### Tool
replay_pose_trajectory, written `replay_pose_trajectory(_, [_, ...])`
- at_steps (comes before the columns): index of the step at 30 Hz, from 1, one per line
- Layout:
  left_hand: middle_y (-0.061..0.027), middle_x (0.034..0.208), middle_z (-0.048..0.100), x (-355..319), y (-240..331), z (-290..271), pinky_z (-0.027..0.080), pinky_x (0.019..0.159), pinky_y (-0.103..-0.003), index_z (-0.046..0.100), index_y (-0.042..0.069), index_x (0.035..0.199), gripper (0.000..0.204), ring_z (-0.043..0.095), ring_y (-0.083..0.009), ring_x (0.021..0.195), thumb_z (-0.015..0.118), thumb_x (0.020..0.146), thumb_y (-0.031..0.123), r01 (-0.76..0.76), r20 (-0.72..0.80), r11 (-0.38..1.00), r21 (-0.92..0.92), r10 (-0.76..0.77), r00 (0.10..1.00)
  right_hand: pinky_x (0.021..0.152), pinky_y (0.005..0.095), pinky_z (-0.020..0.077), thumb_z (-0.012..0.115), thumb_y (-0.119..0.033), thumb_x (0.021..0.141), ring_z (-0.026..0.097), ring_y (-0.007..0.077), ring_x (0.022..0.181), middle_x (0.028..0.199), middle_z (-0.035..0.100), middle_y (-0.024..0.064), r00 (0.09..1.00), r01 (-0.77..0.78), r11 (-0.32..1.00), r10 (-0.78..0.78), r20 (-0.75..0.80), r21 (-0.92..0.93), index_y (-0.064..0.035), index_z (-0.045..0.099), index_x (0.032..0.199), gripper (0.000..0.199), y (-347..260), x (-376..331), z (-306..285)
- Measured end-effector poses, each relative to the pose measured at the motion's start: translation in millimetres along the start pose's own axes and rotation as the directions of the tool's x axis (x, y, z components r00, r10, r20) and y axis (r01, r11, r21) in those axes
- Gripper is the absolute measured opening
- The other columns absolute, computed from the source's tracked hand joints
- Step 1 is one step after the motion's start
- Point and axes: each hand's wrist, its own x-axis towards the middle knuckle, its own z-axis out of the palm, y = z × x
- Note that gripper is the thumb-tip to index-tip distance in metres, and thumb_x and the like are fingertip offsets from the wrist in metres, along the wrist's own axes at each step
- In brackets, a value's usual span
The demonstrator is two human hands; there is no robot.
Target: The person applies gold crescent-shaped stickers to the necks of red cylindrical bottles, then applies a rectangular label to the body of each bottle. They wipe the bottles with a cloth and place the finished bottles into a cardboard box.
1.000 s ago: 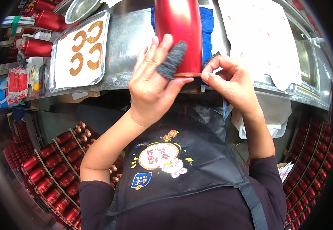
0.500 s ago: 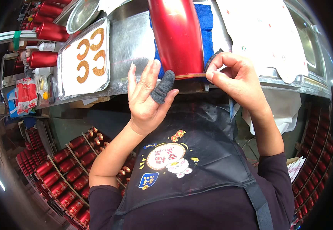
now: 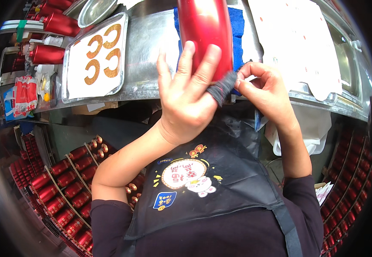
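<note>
We spread our left grip [image 3: 188, 103] over the near end of the red bottle [image 3: 205, 32] on blue cloth [image 3: 238, 38], our right grip [image 3: 266, 92] pressed thumb-to-forefinger beside it.

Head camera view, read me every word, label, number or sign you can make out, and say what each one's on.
I won't copy print, but it stands here:
Black apron: red characters on a round cream badge.
Apron: lettering on a blue patch and a smaller blue label.
Red-and-white packet: lettering too blurred to read.
Racked red bottles, lower left: marks too small to read.
Large red bottle by the left hand: none visible.
</note>
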Motion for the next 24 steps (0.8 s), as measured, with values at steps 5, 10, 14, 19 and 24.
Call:
replay_pose_trajectory(5, [-0.0274,0.142,0.057,-2,-9,10,0.039,0.108,-0.064,0.069,-0.004,0.124,0.061,0.059,-0.0430,0.127,0.089,0.069,0.014,0.188,-0.093,0.917,-0.351,-0.234,0.968,0.054,0.0157,0.0296,0.061,0.001,0.089,0.039,-0.0045,0.059,0.088,0.057,-0.0069,0.991,0.068,0.998,-0.068,-0.114,-0.003,-0.0023,0.063,0.097,0.008,0,-15,15])
replay_pose_trajectory(10, [-0.0291,0.141,0.057,-25,-9,-3,0.038,0.108,-0.065,0.068,-0.006,0.123,0.060,0.059,-0.0450,0.127,0.090,0.070,0.012,0.282,0.004,0.890,-0.359,-0.301,0.954,0.050,0.0170,0.0295,0.066,0.000,0.086,0.037,-0.0033,0.056,0.101,0.055,-0.0016,0.949,0.189,0.977,-0.207,-0.236,-0.095,-0.0013,0.058,0.111,0.026,3,-22,37])
replay_pose_trajectory(14, [-0.0268,0.144,0.056,-44,-10,-13,0.033,0.111,-0.067,0.068,-0.006,0.121,0.055,0.057,-0.0434,0.131,0.089,0.072,0.009,0.244,0.083,0.923,-0.299,-0.229,0.970,0.049,0.0198,0.0300,0.083,-0.014,0.080,0.036,0.0015,0.055,0.102,0.052,0.0022,0.803,0.407,0.824,-0.529,-0.274,-0.395,-0.0015,0.054,0.112,0.045,3,-9,49])
replay_pose_trajectory(19, [-0.0253,0.145,0.055,-48,-13,-11,0.029,0.112,-0.068,0.070,-0.002,0.117,0.048,0.056,-0.0423,0.133,0.087,0.073,0.007,0.189,0.097,0.947,-0.261,-0.169,0.981,0.072,0.0405,0.0514,0.083,-0.023,0.079,0.062,0.0335,0.085,0.098,0.059,0.0147,0.773,0.394,0.818,-0.541,-0.332,-0.419,-0.0026,0.052,0.111,0.049,5,1,56])
replay_pose_trajectory(24, [-0.0263,0.146,0.054,-34,-8,-12,0.026,0.113,-0.067,0.074,0.005,0.115,0.046,0.056,-0.0437,0.133,0.088,0.071,0.009,0.134,0.092,0.972,-0.193,-0.118,0.989,0.053,0.0228,0.0347,0.080,-0.017,0.086,0.041,0.0069,0.063,0.102,0.050,0.0046,0.836,0.395,0.878,-0.465,-0.291,-0.269,-0.0017,0.050,0.111,0.042,10,-2,49])
